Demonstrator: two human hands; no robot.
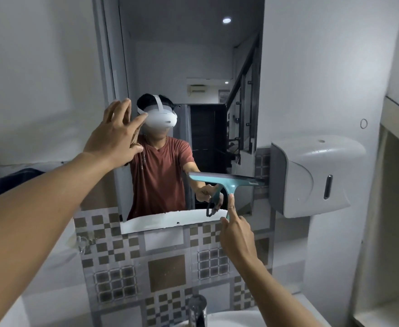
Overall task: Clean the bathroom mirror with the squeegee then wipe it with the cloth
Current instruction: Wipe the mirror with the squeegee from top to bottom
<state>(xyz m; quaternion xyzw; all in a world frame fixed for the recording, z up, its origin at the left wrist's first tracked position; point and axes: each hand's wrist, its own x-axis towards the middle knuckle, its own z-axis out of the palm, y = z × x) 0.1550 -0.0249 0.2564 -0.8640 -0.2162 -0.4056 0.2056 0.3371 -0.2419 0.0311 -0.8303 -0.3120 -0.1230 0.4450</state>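
Teal squeegee (226,182) gripped by right hand (235,234) near mirror (193,67) bottom-right corner; blade could snag dispenser (311,175). Left hand (113,135) empty, fingers spread.

We are in a small bathroom. A tall mirror (189,90) hangs on a white wall above a band of patterned brown-and-grey tiles (165,267). Below it we see a chrome tap (197,310) over the rim of a white sink (236,320). A grey dispenser (311,175) is fixed to the wall just right of the mirror.
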